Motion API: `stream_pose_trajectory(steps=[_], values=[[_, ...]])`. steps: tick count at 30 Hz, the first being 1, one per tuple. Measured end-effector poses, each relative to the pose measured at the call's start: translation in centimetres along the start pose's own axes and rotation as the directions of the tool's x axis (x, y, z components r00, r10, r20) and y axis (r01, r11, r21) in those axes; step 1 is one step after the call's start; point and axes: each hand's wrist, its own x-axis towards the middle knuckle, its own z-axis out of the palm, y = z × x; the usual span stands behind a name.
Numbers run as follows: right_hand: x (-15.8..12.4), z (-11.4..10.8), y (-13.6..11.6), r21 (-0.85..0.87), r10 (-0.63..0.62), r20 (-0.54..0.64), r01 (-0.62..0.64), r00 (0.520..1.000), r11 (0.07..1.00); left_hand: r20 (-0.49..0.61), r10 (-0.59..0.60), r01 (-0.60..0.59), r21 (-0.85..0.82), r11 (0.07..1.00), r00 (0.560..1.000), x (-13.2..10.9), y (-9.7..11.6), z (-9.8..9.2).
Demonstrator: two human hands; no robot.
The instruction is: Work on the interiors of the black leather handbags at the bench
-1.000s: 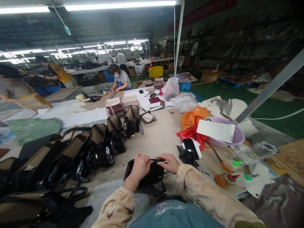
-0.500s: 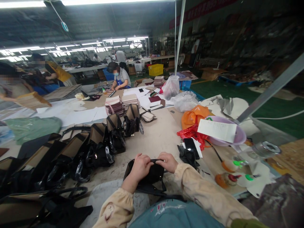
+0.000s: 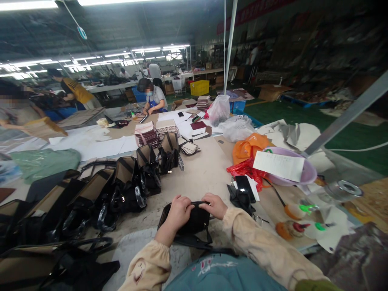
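A black bag (image 3: 194, 222) lies on the table close to my body, its strap hanging toward my lap. My left hand (image 3: 181, 212) is pinched on its upper edge, left of the middle. On the same edge, a little to the right, my right hand (image 3: 214, 205) grips with thumb and fingers together. A short stretch of the black edge shows between both hands. The bag's far left part is partly behind my left hand and wrist.
Several black bags with tan panels (image 3: 124, 169) stand in a row at the left. To the right are a phone (image 3: 245, 189), a purple basin (image 3: 309, 173), glue bottles (image 3: 287, 230) and a slanted metal pole (image 3: 345, 115). A person (image 3: 156, 99) works across the table.
Both hands keep their grip on the bag's edge, with the edge between them slightly raised. The view has shifted slightly.
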Motion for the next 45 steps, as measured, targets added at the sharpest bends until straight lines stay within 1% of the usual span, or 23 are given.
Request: stream_pose_trajectory(steps=[2,4,8,10,16,19,21,24,27,29,31,37,45], values=[[-0.4,0.0,-0.1,-0.038,0.008,0.053,-0.006,0.999,0.999,-0.001,-0.003,0.003,-0.005,1.0,1.0,0.1,-0.1,0.0],[-0.8,0.3,-0.4,-0.114,0.04,0.077,-0.031,0.996,0.993,-0.002,-0.008,0.008,-0.006,1.0,1.0,0.1,-0.1,0.0],[-1.5,1.4,-0.5,-0.273,0.149,0.043,-0.131,0.988,0.953,-0.013,-0.022,0.022,-0.007,1.0,1.0,0.1,-0.1,0.1],[-1.5,1.7,-0.2,-0.313,0.163,0.053,-0.138,0.985,0.94,-0.017,-0.019,0.019,-0.014,1.0,1.0,0.1,-0.1,0.0],[-1.2,1.6,0.6,-0.265,0.11,0.073,-0.087,0.991,0.96,-0.034,-0.022,0.021,-0.025,0.999,0.999,0.0,0.0,-0.1],[-1.2,1.5,0.3,-0.304,0.137,0.05,-0.115,0.989,0.946,-0.048,-0.04,0.038,-0.029,0.999,0.998,-0.2,0.2,-0.2],[-1.3,1.5,0.1,-0.332,0.153,0.029,-0.135,0.988,0.934,-0.049,-0.025,0.024,-0.027,0.999,0.998,-0.6,0.2,-0.5],[-1.4,1.5,-0.2,-0.337,0.153,0.029,-0.134,0.988,0.932,-0.027,0.013,-0.012,0.045,0.999,1.0,-1.6,0.0,-1.3],[-1.3,1.4,-0.3,-0.333,0.136,0.042,-0.115,0.99,0.936,0.017,-0.029,0.027,0.117,0.993,0.999,-2.3,-0.5,-2.3],[-1.3,1.4,-0.2,-0.331,0.123,0.046,-0.101,0.991,0.938,0.05,-0.056,0.05,0.112,0.992,0.997,-2.5,-0.9,-2.9],[-1.3,1.4,-0.2,-0.328,0.112,0.043,-0.092,0.993,0.94,0.065,-0.059,0.053,0.084,0.995,0.996,-2.5,-1.2,-3.2],[-1.4,1.4,0.1,-0.298,0.095,0.038,-0.08,0.995,0.951,0.021,-0.104,0.104,0.006,0.995,0.994,-2.3,-1.5,-3.0],[-1.1,0.8,-0.3,-0.264,0.077,0.038,-0.065,0.996,0.962,0.005,-0.097,0.097,0.029,0.995,0.995,-2.1,-1.7,-2.5]])
